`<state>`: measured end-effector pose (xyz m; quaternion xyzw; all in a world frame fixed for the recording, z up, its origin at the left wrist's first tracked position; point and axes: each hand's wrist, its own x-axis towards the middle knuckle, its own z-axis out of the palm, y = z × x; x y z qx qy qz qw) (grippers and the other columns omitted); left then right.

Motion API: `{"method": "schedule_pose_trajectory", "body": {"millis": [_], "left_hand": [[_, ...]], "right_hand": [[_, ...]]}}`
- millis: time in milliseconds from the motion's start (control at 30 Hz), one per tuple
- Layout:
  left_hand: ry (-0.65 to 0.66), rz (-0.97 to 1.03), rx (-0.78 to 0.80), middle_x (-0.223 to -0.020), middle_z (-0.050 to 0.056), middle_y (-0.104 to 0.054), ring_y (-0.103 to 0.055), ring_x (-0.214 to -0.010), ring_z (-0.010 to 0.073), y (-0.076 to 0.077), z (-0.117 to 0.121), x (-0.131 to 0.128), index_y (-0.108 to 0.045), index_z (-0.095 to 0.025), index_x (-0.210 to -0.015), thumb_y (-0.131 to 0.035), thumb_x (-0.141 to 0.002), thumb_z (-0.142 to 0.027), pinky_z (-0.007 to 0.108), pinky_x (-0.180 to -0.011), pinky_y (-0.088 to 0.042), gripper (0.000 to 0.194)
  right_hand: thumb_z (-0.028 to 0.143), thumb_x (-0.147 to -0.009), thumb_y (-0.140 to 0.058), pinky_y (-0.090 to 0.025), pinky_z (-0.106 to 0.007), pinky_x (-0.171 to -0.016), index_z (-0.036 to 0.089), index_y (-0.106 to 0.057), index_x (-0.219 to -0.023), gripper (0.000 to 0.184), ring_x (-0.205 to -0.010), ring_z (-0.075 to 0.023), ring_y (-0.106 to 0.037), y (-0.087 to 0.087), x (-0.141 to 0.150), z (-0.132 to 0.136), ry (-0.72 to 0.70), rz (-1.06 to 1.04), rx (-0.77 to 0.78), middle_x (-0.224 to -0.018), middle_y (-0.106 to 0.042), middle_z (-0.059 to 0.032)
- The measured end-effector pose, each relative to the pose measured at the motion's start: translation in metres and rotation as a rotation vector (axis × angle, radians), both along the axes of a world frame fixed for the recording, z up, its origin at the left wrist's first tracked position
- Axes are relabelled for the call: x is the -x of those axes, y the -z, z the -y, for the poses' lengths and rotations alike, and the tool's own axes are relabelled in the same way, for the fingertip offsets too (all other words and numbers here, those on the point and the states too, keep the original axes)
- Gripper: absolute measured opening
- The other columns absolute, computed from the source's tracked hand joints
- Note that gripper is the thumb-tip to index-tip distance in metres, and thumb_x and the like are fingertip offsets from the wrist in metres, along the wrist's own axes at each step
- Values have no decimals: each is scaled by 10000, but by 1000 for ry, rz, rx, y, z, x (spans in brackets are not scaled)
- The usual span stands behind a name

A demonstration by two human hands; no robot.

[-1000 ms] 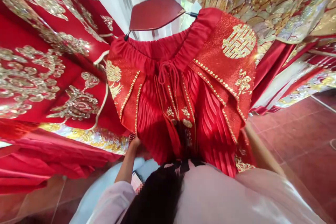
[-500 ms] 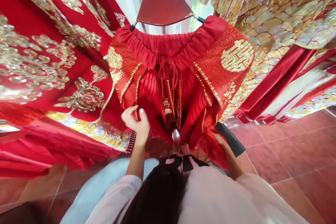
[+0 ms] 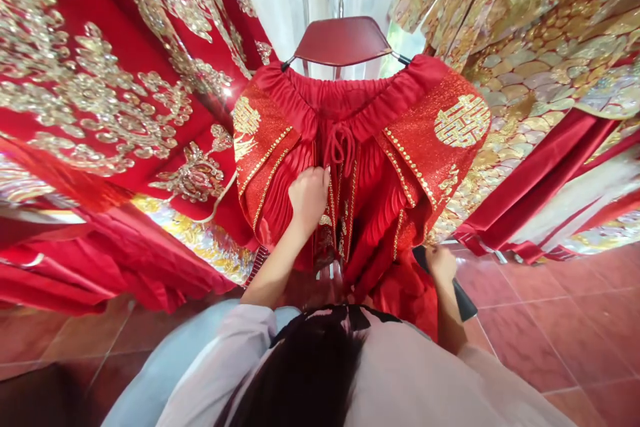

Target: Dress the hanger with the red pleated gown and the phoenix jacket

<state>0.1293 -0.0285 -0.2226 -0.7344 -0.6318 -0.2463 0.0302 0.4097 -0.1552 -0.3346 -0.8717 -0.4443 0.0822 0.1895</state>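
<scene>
A red pleated skirt (image 3: 367, 213) with gold beaded trim, round gold emblems and a gathered waistband hangs in front of me. Its waistband sits around the metal posts below a dark red panel (image 3: 343, 41). A thin red drawstring bow (image 3: 340, 147) is tied at the front. My left hand (image 3: 307, 197) is closed on the skirt's front, just below and left of the bow; its fingertips are partly hidden. Lower down, at the skirt's right edge, my right hand (image 3: 441, 263) has its fingers bent around the red cloth, beside a black bar.
Red garments with silver beading (image 3: 190, 173) hang close on the left. Gold scale-patterned garments (image 3: 530, 60) hang on the right, with dark red cloth (image 3: 535, 180) below. The black bar (image 3: 465, 300) juts out near my right forearm, above red floor tiles (image 3: 555, 320).
My left hand has come up from the skirt's lower left, opened, then closed on its front near the bow. My right hand has come into sight at the right edge. The view has shifted.
</scene>
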Motion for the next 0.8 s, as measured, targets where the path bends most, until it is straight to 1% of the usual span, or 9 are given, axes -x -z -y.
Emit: {"method": "schedule_pose_trajectory", "body": {"millis": [100,200,267,333,467,567,667,733,800], "left_hand": [[47,-113,329,-976,129,-647,-641,-922,255,33,12,7,-652,-147,-986,-263,-1006,-375,319,-724,-476,452],[63,-182,588,-972,142,-648,-646,-939,248,77,23,10,-650,-105,-1017,-353,-994,-317,335,-774,-497,366],[53,-216,707,-1000,126,-639,-636,-939,224,106,30,10,-628,-90,-1051,-460,-968,-316,359,-811,-514,294],[53,-242,820,-1068,102,-614,-616,-956,197,128,38,7,-590,-103,-1114,-545,-935,-340,380,-839,-527,301],[97,-261,947,-1093,94,-604,-612,-963,189,143,48,-5,-580,-110,-1132,-566,-925,-340,385,-844,-535,309],[212,-233,947,-988,110,-654,-643,-925,218,125,47,-8,-648,-102,-993,-642,-869,-359,342,-801,-531,285],[387,-144,845,-945,89,-682,-652,-923,212,78,40,-1,-687,-155,-922,-564,-902,-428,286,-807,-505,301],[488,-36,631,-1043,52,-670,-621,-995,166,37,33,7,-667,-205,-1044,-387,-985,-382,272,-892,-471,336],[547,112,100,-1105,80,-647,-577,-1069,190,-3,24,13,-641,-182,-1123,-399,-973,-286,331,-965,-443,303]], "right_hand": [[290,-886,-350,-461,-490,-857,71,-667,-1005,403,-937,-328,-640,-42,18,-6,140,153,-474,-932,-669,-224],[284,-894,-416,-478,-418,-896,179,-650,-986,272,-965,-241,-633,-97,61,-12,-220,244,-1076,-971,-673,-116],[272,-883,-465,-467,-407,-917,227,-646,-976,208,-970,-217,-623,-130,94,-25,-527,339,-1146,-978,-671,-73],[280,-895,-457,-430,-425,-957,233,-647,-1001,223,-1043,-223,-588,-156,120,-48,-684,426,-1144,-1052,-661,-64],[264,-939,-383,-288,-479,-1074,214,-565,-1229,346,-1243,-242,-443,-187,148,-108,-858,497,-906,-1314,-545,-63],[292,-949,-389,-204,-517,-1092,142,-539,-1266,381,-1240,-281,-411,-195,147,-138,-843,534,-724,-1366,-489,-115],[322,-929,-459,-240,-518,-1029,103,-650,-1051,315,-1120,-294,-468,-195,128,-151,-906,541,-586,-1159,-611,-133],[334,-907,-514,-259,-495,-990,133,-686,-911,265,-1047,-269,-499,-195,107,-157,-1037,463,-553,-1013,-658,-90],[344,-894,-538,-266,-465,-971,168,-702,-865,243,-999,-231,-516,-196,87,-161,-1181,341,-565,-970,-669,-47]]}}
